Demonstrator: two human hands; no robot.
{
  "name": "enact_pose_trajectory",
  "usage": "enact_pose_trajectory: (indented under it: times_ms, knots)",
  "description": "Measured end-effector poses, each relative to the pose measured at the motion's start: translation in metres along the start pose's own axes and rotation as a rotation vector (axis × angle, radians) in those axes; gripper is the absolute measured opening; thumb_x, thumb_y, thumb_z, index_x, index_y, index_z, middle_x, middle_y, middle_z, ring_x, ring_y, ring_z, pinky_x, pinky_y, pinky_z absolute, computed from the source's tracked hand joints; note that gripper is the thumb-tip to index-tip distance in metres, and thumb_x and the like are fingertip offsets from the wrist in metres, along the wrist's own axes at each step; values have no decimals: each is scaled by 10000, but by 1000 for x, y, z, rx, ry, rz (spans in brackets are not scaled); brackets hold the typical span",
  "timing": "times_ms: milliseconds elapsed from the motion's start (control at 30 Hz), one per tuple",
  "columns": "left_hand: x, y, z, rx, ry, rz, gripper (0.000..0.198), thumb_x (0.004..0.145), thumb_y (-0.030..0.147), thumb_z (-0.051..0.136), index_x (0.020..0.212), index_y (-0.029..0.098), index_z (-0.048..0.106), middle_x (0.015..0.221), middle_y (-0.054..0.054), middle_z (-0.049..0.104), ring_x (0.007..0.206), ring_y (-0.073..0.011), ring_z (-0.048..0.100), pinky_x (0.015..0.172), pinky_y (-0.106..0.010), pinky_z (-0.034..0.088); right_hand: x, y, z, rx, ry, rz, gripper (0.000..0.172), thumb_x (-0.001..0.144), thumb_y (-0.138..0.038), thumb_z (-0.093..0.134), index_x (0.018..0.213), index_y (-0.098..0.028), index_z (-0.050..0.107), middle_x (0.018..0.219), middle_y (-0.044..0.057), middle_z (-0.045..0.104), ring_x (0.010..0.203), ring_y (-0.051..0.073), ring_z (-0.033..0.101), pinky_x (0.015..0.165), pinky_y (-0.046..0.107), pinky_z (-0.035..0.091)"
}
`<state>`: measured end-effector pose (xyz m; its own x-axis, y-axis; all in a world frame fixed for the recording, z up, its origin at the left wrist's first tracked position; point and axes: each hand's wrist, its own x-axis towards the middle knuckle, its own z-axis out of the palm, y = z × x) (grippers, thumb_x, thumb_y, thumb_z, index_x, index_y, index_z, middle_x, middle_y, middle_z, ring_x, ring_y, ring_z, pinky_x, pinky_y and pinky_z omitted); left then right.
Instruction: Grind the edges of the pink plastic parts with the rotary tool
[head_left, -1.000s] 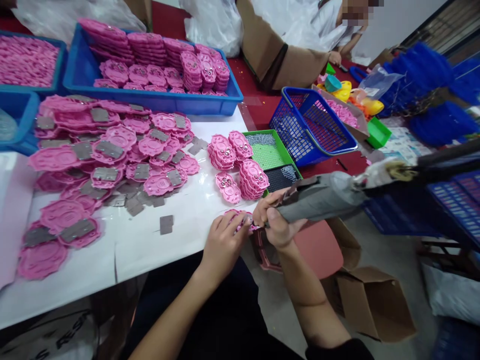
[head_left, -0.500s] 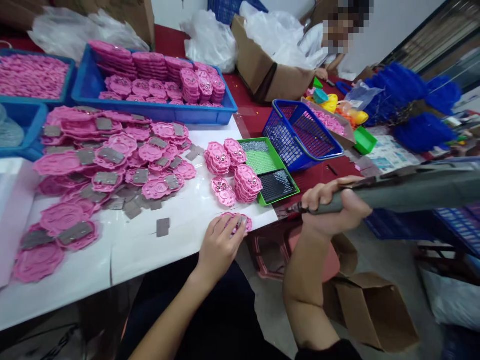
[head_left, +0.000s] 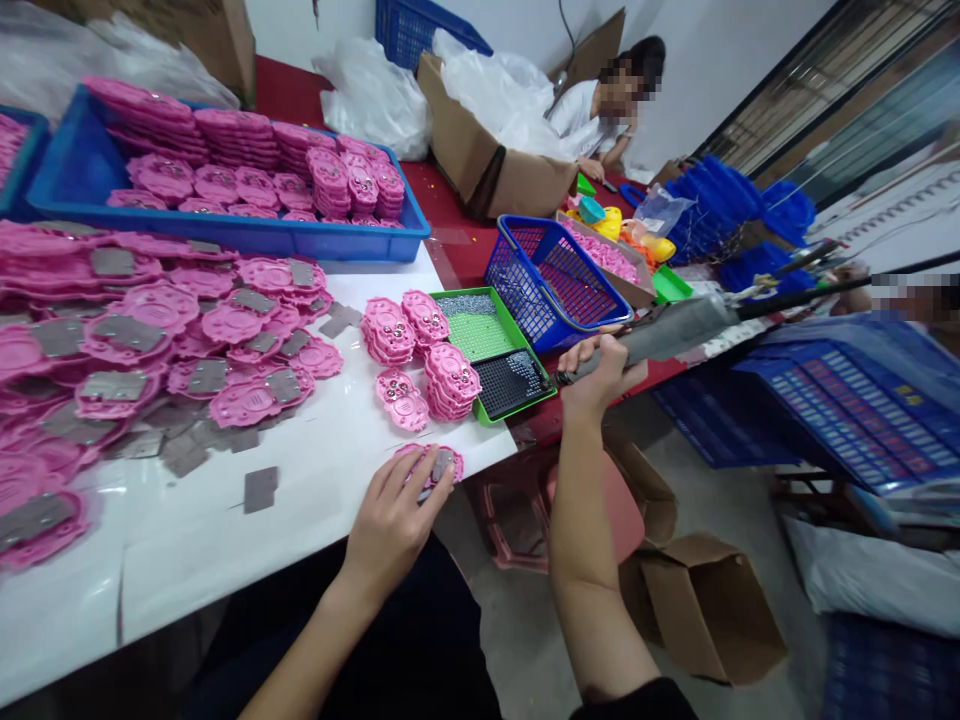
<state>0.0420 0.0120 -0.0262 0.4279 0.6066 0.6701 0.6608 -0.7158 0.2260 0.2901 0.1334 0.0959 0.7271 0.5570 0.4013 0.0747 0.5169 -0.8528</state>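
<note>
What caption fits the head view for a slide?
Left hand presses a pink plastic part on the white table; right hand holds an electric screwdriver at the screw tray.

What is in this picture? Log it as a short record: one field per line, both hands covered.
left hand: left hand pressed flat on a pink scalloped plastic piece with a grey metal plate at the edge of the white table
right hand: right hand gripping a grey powered screwdriver, tip at the green two-part screw tray
beside tray: stacks of pink pieces; blue plastic basket
far left: blue bin of pink pieces
background: a seated person
</note>
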Motion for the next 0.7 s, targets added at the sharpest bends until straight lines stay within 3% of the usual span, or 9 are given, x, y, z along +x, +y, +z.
enact_pose_trajectory:
  times_ms: [500,700]
  knots:
    - [5,0,-4,-61,-4,-28,305,981,87,613,1255,166,722,1307,-168,728,1192,-322,683,1013,-491,586,-2,12,1,-25,-24,-41,148,730,-282,620,750,-238,480,456,-118,442,333,89,410,346,230,361]
    - [5,2,-2,-97,31,-55,303,976,57,599,1222,183,723,1212,-157,722,1174,-297,688,1003,-491,614,-7,-6,3,-12,20,-39,233,726,-378,673,750,-243,486,452,-129,420,325,78,389,357,218,340]
